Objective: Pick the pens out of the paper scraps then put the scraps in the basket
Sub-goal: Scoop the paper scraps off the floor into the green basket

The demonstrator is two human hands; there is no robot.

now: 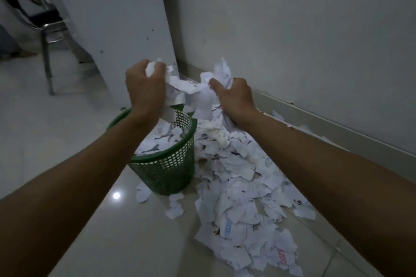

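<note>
White wall (304, 29) fills the far side, with a pale skirting strip along its foot. A white upright panel (117, 29) stands behind the green mesh basket (166, 164), and a chrome-legged chair (45, 29) sits farther back to the basket's left. Glossy tiled floor (67, 141), one bright light glint just in front of the basket.

Loose heap of torn paper scraps (243, 198) spreads over the floor from the basket's right side toward the viewer, running along the wall. A few stray pieces lie touching the basket's base at the front. Some scraps carry blue or red print. No pen can be made out among them from here.

Basket stands upright, already well filled with scraps close to its rim.

Both bare forearms reach out over the basket. Left hand (144, 87) is above the basket's far rim, fingers curled tight round the left end of a crumpled bundle of scraps (198, 94). Right hand (234, 96) is just to the right of the basket, above the heap, fingers and thumb clenched on the bundle's other end. The bundle hangs between the two hands, its lower edges trailing down over the basket's far right rim.
</note>
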